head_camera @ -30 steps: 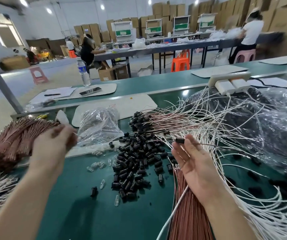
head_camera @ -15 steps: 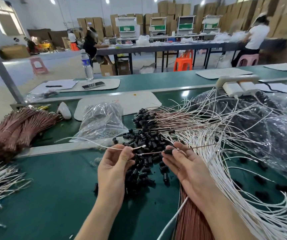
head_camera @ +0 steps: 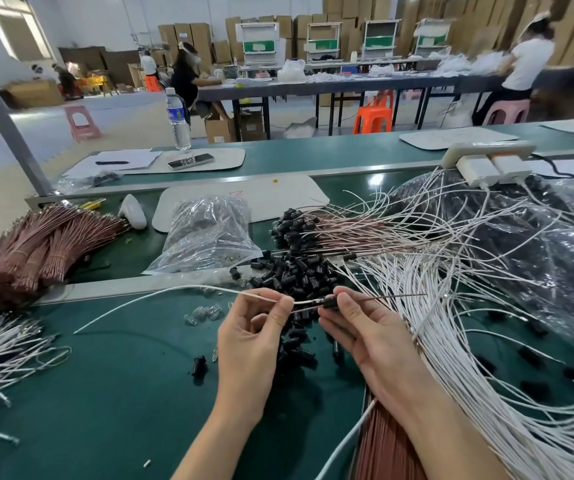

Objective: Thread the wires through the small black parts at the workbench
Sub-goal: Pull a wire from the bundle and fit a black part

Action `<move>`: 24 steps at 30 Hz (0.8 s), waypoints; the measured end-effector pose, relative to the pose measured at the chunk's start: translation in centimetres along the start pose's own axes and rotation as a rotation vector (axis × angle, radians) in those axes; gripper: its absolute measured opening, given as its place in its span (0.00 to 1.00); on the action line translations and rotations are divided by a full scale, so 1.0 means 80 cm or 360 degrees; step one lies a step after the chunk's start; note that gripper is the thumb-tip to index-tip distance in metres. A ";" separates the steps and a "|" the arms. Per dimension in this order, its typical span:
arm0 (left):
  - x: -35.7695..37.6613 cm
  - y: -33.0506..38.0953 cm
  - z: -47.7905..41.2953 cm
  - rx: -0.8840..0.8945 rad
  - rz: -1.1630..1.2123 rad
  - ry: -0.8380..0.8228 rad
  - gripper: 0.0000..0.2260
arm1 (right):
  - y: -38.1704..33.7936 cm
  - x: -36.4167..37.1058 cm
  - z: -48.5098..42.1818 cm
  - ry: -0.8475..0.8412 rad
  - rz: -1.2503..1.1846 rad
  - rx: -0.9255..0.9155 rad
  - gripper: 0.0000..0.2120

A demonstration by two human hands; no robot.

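Threading on green worktop
Left grip pinched thin white wire, right grip small black plastic sleeve, clear plastic bag behind.

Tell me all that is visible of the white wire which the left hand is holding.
The white wire is thin and smooth and looks plastic-coated. It is one loose piece that curves in a long arc. Its free end points down-left over the green bench; whether it touches there is unclear. The left hand pinches it near the other end, whose tip meets the small black part gripped by the right hand.
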State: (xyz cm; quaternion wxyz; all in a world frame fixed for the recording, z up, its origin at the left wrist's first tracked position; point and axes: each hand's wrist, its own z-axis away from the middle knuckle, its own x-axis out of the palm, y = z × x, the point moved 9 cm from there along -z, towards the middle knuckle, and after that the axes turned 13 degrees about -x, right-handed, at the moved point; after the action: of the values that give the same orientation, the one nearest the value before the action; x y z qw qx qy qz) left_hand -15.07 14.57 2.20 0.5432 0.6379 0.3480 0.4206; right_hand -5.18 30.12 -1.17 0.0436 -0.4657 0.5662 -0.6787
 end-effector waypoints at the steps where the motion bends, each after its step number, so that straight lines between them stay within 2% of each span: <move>1: -0.001 0.000 0.000 0.0001 0.0000 0.0006 0.03 | 0.001 0.001 0.001 -0.0004 -0.0001 0.0006 0.08; 6: -0.003 0.016 0.002 0.0116 -0.0056 0.0052 0.05 | -0.003 -0.006 0.000 0.0062 -0.0077 0.0020 0.08; 9: -0.011 0.062 -0.003 0.0346 -0.0340 0.0069 0.09 | -0.002 -0.009 0.002 0.0076 -0.0115 0.0065 0.08; 11: -0.002 0.097 -0.013 0.0518 -0.0743 -0.0077 0.13 | -0.003 -0.010 0.002 0.0077 -0.0110 0.0074 0.10; 15: 0.008 0.129 -0.024 0.0994 -0.1908 -0.0245 0.15 | -0.006 -0.009 0.004 0.0040 -0.0114 0.0103 0.13; 17: -0.008 0.117 -0.026 0.1048 -0.2297 -0.0350 0.14 | -0.005 -0.006 0.005 -0.0005 -0.0099 0.0139 0.14; 19: -0.037 0.098 -0.028 0.0994 -0.2619 -0.0430 0.16 | -0.002 -0.002 0.007 -0.0046 -0.0093 0.0186 0.16; 21: -0.069 0.084 -0.032 0.0968 -0.2798 -0.0430 0.21 | 0.002 0.002 0.008 -0.0079 -0.0072 0.0228 0.17; 24: -0.107 0.076 -0.037 0.1029 -0.3020 -0.0376 0.23 | 0.004 0.004 0.009 -0.0083 -0.0046 0.0238 0.18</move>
State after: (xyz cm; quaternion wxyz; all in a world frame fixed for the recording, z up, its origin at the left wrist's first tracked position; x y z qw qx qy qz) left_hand -21.32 7.03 7.02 0.4856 0.2517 0.7530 -0.3658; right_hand -5.04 29.31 -1.34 0.0831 -0.4868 0.5058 -0.7073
